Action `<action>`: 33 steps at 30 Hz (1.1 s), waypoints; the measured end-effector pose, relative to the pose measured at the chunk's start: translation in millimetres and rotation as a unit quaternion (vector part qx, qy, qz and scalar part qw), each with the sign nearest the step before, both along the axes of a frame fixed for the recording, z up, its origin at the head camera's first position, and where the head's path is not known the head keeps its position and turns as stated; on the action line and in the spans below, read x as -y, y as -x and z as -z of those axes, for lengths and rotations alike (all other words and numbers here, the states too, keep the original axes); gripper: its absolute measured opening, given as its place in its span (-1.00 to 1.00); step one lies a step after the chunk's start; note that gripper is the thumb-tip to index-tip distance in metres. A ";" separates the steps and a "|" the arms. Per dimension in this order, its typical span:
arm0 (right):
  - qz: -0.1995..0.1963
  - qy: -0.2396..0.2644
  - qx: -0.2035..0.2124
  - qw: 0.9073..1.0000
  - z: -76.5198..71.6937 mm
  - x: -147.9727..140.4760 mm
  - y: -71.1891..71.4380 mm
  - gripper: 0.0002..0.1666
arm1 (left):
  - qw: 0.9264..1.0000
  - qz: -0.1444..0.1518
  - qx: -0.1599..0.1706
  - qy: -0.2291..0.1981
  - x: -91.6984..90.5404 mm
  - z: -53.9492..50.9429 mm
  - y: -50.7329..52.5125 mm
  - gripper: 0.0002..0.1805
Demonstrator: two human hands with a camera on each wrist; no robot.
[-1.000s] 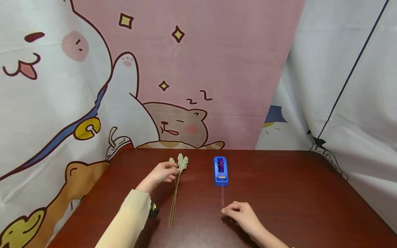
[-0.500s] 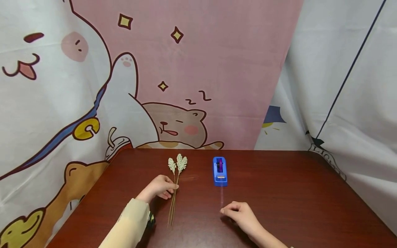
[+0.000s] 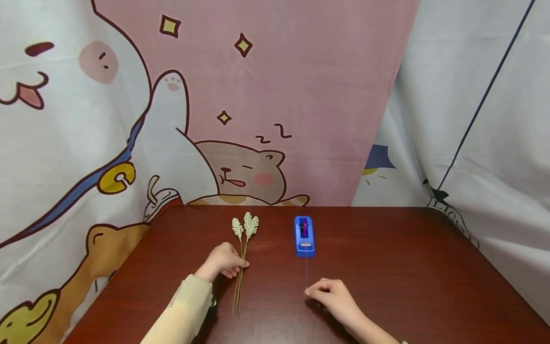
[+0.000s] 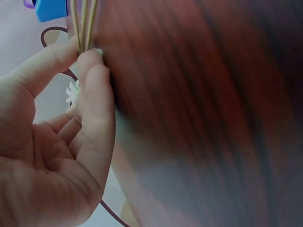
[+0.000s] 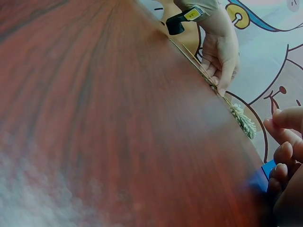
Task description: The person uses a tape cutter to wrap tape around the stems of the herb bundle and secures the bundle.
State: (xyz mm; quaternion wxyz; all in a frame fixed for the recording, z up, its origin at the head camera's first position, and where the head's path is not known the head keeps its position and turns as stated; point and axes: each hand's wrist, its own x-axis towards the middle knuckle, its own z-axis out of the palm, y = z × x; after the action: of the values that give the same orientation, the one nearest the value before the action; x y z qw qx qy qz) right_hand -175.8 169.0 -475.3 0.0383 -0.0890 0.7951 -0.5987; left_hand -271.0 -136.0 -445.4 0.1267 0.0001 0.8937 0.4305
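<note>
Several cream-headed flower sprigs (image 3: 250,224) on thin stems lie on the table left of centre in the head view. My left hand (image 3: 223,262) pinches their stems (image 4: 84,26) between thumb and index finger, below the heads. A blue tape dispenser (image 3: 304,237) with a purple core stands to the right of the sprigs. From its near end a faint, clear strip of tape (image 3: 306,273) runs toward me. My right hand (image 3: 334,297) pinches the strip's free end between thumb and forefinger, just above the table. In the right wrist view, the strip itself cannot be made out.
The dark red-brown wooden table (image 3: 395,267) extends to both sides and meets a hanging cloth (image 3: 326,95) printed with cartoon animals at its back edge. A black device (image 5: 176,24) is strapped at the left wrist, beside the cream sleeve (image 3: 182,306).
My left hand has come down from the flower heads to the stems and now pinches them. The right hand stays where it was, with the tape end. The head view has shifted slightly.
</note>
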 end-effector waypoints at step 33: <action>0.005 -0.019 -0.005 1.000 1.4 2.0 1.1 -0.83 | 0.987 0.046 -0.037 0.148 30.7 -29.4 3.2 -0.80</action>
State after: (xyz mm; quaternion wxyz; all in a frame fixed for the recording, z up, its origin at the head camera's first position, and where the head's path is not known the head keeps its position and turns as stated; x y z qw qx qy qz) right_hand -176.9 167.0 -476.7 0.0329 -0.0872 0.8068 -0.5834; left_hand -274.2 -166.7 -416.0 0.1119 0.0382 0.9507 0.2865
